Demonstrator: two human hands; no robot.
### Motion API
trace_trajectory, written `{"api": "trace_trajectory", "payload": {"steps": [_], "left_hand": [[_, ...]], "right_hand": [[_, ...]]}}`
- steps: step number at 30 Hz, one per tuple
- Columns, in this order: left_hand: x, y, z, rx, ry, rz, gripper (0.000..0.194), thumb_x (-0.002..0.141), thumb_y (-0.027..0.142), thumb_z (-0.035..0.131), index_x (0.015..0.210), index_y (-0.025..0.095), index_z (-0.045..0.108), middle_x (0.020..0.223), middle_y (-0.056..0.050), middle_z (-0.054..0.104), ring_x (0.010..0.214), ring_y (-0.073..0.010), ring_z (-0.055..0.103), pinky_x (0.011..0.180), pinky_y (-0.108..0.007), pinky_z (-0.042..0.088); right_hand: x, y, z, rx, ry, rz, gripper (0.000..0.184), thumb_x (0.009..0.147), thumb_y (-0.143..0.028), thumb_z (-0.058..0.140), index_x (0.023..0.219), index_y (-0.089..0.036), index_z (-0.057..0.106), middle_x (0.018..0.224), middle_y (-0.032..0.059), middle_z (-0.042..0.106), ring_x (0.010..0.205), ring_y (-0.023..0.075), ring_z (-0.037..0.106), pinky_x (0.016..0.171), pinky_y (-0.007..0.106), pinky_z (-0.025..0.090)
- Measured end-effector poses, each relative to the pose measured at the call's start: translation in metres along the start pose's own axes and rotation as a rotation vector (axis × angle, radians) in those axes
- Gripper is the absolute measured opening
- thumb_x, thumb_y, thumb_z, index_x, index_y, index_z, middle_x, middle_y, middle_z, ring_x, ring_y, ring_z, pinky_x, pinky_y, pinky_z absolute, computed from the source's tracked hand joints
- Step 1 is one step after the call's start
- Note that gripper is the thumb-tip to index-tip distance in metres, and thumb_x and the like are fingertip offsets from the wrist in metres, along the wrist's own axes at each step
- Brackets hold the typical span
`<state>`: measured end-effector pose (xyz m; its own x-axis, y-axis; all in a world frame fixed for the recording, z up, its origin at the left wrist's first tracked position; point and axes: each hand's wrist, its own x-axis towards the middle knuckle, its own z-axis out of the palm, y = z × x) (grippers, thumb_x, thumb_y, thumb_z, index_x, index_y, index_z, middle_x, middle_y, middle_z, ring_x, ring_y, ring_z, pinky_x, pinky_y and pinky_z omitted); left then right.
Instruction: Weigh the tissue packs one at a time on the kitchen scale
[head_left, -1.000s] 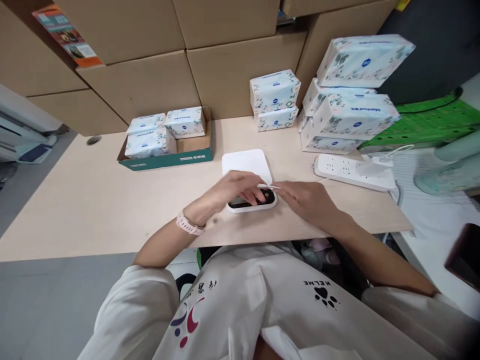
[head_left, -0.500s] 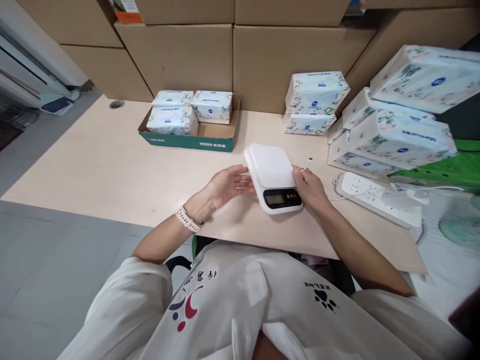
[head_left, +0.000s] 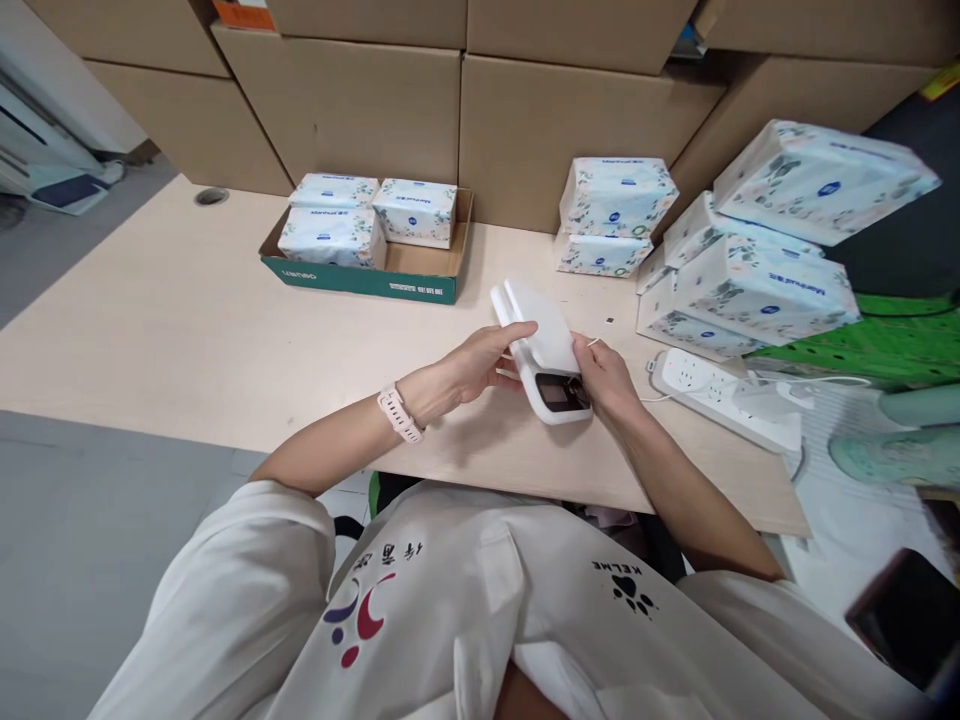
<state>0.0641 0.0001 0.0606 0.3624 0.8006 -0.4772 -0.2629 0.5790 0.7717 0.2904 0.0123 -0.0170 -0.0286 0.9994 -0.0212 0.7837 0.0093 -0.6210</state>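
A white digital scale [head_left: 546, 325] with a black display panel is held above the table, tilted up on its left side. My left hand [head_left: 491, 362] grips its left edge, thumb on the top plate and fingers behind. At the right edge my right hand [head_left: 602, 378] holds the scale too, its fingers partly hidden. Beside that hand runs a thin white cable with a small plug [head_left: 610, 320] at its end. Beneath the scale lies the wooden table top [head_left: 315, 370].
A green-sided tray [head_left: 360, 282] with tissue packs [head_left: 330, 238] stands at the back left. More tissue packs [head_left: 616, 197] are stacked at the back and right. A white power strip [head_left: 724, 395] lies at the right. Cardboard boxes [head_left: 382, 110] line the back.
My left hand has come onto the scale's left edge, its thumb now over the top plate. The scale has tilted further, its left side higher. The view has shifted slightly.
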Motion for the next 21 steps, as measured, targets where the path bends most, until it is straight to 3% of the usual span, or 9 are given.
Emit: {"api": "trace_trajectory", "payload": {"steps": [4, 6, 8, 11, 13, 16, 21], "left_hand": [[0.022, -0.015, -0.004, -0.067, 0.313, 0.079, 0.021, 0.086, 0.023, 0.080, 0.101, 0.011, 0.073, 0.085, -0.009, 0.078, 0.076, -0.0196, 0.069, 0.092, -0.040, 0.058], [0.029, -0.019, -0.013, -0.117, 0.374, 0.127, 0.017, 0.088, 0.015, 0.075, 0.105, 0.009, 0.073, 0.087, -0.010, 0.080, 0.074, -0.0182, 0.071, 0.092, -0.037, 0.059], [0.030, -0.016, -0.027, -0.185, 0.315, 0.102, 0.017, 0.093, 0.015, 0.070, 0.107, 0.007, 0.073, 0.086, -0.010, 0.082, 0.072, -0.0182, 0.074, 0.092, -0.035, 0.061], [0.021, -0.001, -0.049, -0.376, 0.177, -0.064, 0.028, 0.103, 0.025, 0.058, 0.115, 0.004, 0.073, 0.083, -0.011, 0.082, 0.071, -0.0205, 0.079, 0.088, -0.034, 0.065], [0.012, 0.010, -0.059, -0.469, 0.131, -0.140, 0.038, 0.107, 0.033, 0.050, 0.121, 0.005, 0.072, 0.080, -0.011, 0.082, 0.068, -0.0223, 0.080, 0.082, -0.035, 0.067], [0.003, 0.021, -0.065, -0.525, 0.127, -0.107, 0.045, 0.109, 0.038, 0.045, 0.130, 0.005, 0.069, 0.077, -0.010, 0.082, 0.062, -0.0225, 0.079, 0.079, -0.035, 0.068], [0.001, 0.019, -0.066, -0.545, 0.102, -0.074, 0.048, 0.108, 0.039, 0.046, 0.137, 0.004, 0.065, 0.082, -0.012, 0.083, 0.062, -0.0228, 0.080, 0.084, -0.035, 0.069]], "right_hand": [[-0.004, -0.011, -0.004, -0.061, -0.007, -0.032, 0.064, 0.103, -0.049, 0.024, 0.138, -0.021, 0.070, 0.129, 0.0157, 0.075, 0.121, 0.0327, 0.066, 0.106, 0.048, 0.049], [-0.006, -0.014, -0.015, -0.055, 0.068, -0.062, 0.066, 0.103, -0.052, 0.023, 0.127, -0.019, 0.075, 0.121, 0.0154, 0.077, 0.112, 0.0312, 0.069, 0.104, 0.047, 0.050], [-0.012, -0.017, -0.033, 0.014, 0.176, -0.071, 0.065, 0.103, -0.057, 0.025, 0.113, -0.019, 0.077, 0.118, 0.0146, 0.078, 0.095, 0.0265, 0.071, 0.097, 0.043, 0.052], [-0.025, -0.027, -0.066, 0.107, 0.250, -0.111, 0.061, 0.102, -0.066, 0.034, 0.097, -0.021, 0.076, 0.118, 0.0130, 0.079, 0.072, 0.0194, 0.067, 0.076, 0.037, 0.052], [-0.035, -0.036, -0.083, 0.102, 0.198, -0.171, 0.060, 0.100, -0.070, 0.042, 0.089, -0.021, 0.076, 0.112, 0.0108, 0.080, 0.065, 0.0174, 0.064, 0.067, 0.035, 0.049], [-0.048, -0.051, -0.095, 0.093, 0.041, -0.261, 0.063, 0.101, -0.069, 0.040, 0.091, -0.021, 0.079, 0.087, 0.0061, 0.079, 0.056, 0.0153, 0.059, 0.060, 0.032, 0.046], [-0.058, -0.074, -0.095, 0.079, -0.130, -0.482, 0.052, 0.106, -0.056, 0.038, 0.118, -0.025, 0.079, 0.078, 0.0024, 0.072, 0.059, 0.0137, 0.061, 0.060, 0.029, 0.046]]}}
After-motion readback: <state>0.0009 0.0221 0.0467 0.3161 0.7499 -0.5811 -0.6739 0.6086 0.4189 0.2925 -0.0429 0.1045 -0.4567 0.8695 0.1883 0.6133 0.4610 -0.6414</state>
